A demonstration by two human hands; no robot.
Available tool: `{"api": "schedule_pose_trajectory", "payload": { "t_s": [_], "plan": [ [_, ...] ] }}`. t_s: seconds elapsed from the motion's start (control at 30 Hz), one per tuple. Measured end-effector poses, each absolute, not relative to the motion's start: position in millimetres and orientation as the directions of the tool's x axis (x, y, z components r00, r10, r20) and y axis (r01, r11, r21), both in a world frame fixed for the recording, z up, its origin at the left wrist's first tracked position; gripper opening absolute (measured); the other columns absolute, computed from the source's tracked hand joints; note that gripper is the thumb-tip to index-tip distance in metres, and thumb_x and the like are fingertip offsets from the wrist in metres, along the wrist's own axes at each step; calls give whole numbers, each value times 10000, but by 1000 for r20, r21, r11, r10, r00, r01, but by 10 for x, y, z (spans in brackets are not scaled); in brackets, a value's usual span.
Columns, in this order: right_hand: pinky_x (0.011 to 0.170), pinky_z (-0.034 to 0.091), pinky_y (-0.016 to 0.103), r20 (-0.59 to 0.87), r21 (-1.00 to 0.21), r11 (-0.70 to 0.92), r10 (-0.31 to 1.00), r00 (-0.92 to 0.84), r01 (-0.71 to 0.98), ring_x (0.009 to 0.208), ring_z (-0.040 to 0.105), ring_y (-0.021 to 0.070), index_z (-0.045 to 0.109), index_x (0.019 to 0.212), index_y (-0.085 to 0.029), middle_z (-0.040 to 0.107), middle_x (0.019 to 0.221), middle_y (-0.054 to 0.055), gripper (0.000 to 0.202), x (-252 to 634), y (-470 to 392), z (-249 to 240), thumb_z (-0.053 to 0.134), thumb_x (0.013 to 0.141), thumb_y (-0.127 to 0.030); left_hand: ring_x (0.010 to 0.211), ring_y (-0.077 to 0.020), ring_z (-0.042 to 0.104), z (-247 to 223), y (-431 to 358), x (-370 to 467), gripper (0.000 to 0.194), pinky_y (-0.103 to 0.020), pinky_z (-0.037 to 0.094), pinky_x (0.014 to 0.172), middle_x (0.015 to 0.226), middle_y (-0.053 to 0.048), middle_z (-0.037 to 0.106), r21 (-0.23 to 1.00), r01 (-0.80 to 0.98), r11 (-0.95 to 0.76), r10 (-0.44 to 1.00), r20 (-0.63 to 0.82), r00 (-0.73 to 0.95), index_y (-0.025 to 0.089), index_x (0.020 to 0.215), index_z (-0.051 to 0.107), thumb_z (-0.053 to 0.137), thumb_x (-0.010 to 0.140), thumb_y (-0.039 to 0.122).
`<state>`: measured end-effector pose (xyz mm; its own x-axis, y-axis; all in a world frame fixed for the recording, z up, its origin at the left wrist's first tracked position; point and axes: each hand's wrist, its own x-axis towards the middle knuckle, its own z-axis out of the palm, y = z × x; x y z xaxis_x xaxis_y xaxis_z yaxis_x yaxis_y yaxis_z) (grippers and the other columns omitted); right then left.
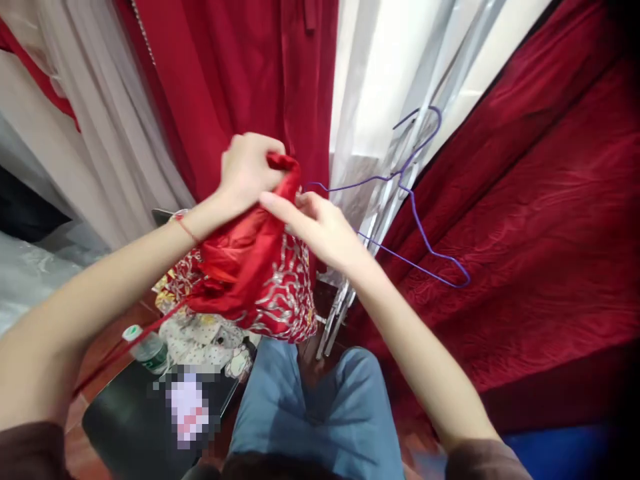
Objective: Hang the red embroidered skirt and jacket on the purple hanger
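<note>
A red garment (287, 300) with silver embroidery and a shiny red lining hangs bunched in front of me. My left hand (253, 167) is closed on its upper edge, the fingers curled into the red cloth. My right hand (325, 230) grips the same edge from the right, thumb on the lining side and fingertips partly hidden behind the fabric. A thin red cord (155, 325) trails from the garment toward the lower left. The purple wire hanger (403, 175) is just beyond my right hand, with no garment on it; its left end is hidden behind the hand.
Red cloth (240, 73) hangs straight ahead, with dark red patterned fabric (540, 220) on the right. Silvery rack poles (380, 220) stand between them. Pale fabric (95, 120) hangs at left. A black seat (135, 413) holds a plastic bottle (150, 350) and a spotted cloth (195, 343).
</note>
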<state>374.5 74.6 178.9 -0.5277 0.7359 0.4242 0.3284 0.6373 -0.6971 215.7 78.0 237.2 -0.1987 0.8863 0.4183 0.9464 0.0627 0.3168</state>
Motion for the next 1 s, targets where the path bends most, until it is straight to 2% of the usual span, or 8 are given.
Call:
{"api": "schedule_pose_trajectory", "payload": {
  "t_s": [0.17,0.23,0.33,0.5,0.6,0.7,0.83,1.0],
  "plan": [
    [777,518,360,267,-390,404,910,-318,827,911,704,278,700,979,-125,738,980,144,237,4147,1116,1626,580,901,-313,1056,-336,656,1801,1381,2548,209,-421,432,859,920,-73,742,117,969,-219,861,490,135,151,861,744,642,799,322],
    [769,497,331,254,-298,342,928,-272,891,940,707,275,703,976,-130,742,1007,157,223,4279,1221,1466,503,900,-191,982,-332,680,1550,1467,2586,210,-399,428,797,875,-105,747,22,971,-239,874,441,205,173,850,743,630,827,350],
    [791,476,296,293,-330,356,919,-263,874,978,698,248,700,986,-156,751,1023,128,293,4477,1340,1304,416,919,-148,941,-333,693,1304,1484,2592,345,-372,420,742,925,-134,758,-62,957,-285,876,388,286,194,922,739,611,861,508],
    [822,462,283,463,-423,295,883,-75,857,974,679,221,650,1109,-145,737,1088,120,355,4735,1442,1287,329,957,-139,931,-335,693,1191,1578,2392,516,-336,436,705,947,-108,764,172,977,-125,968,238,82,213,911,750,699,706,683],
    [772,442,287,511,-356,271,858,-56,894,908,681,229,623,1160,-150,739,1030,115,329,4788,1434,1314,339,1003,-208,805,-288,688,1121,1686,2190,621,-315,437,642,815,-72,749,456,889,-43,999,6,45,198,809,767,673,627,785],
    [723,409,283,516,-268,226,855,-58,937,876,683,237,633,1132,-171,743,983,109,321,4827,1436,1339,370,1040,-331,689,-237,646,951,1736,2021,600,-307,451,604,719,-45,719,579,814,-55,989,-82,125,193,746,758,708,571,764],
    [689,377,273,511,-174,225,853,-107,959,889,689,240,650,1032,-191,750,953,101,368,4929,1472,1339,397,1037,-458,698,-256,665,751,1748,1881,557,-313,497,596,722,-55,715,606,792,-68,984,-92,155,191,781,735,643,647,724],
    [702,390,286,378,6,297,883,-277,955,928,696,257,592,1159,-181,753,977,113,300,5032,1413,1215,513,983,-410,1045,-367,685,1028,1937,1690,550,-401,519,837,1061,-83,765,365,928,-76,965,263,-24,257,1024,768,457,832,668]
  ]
}}
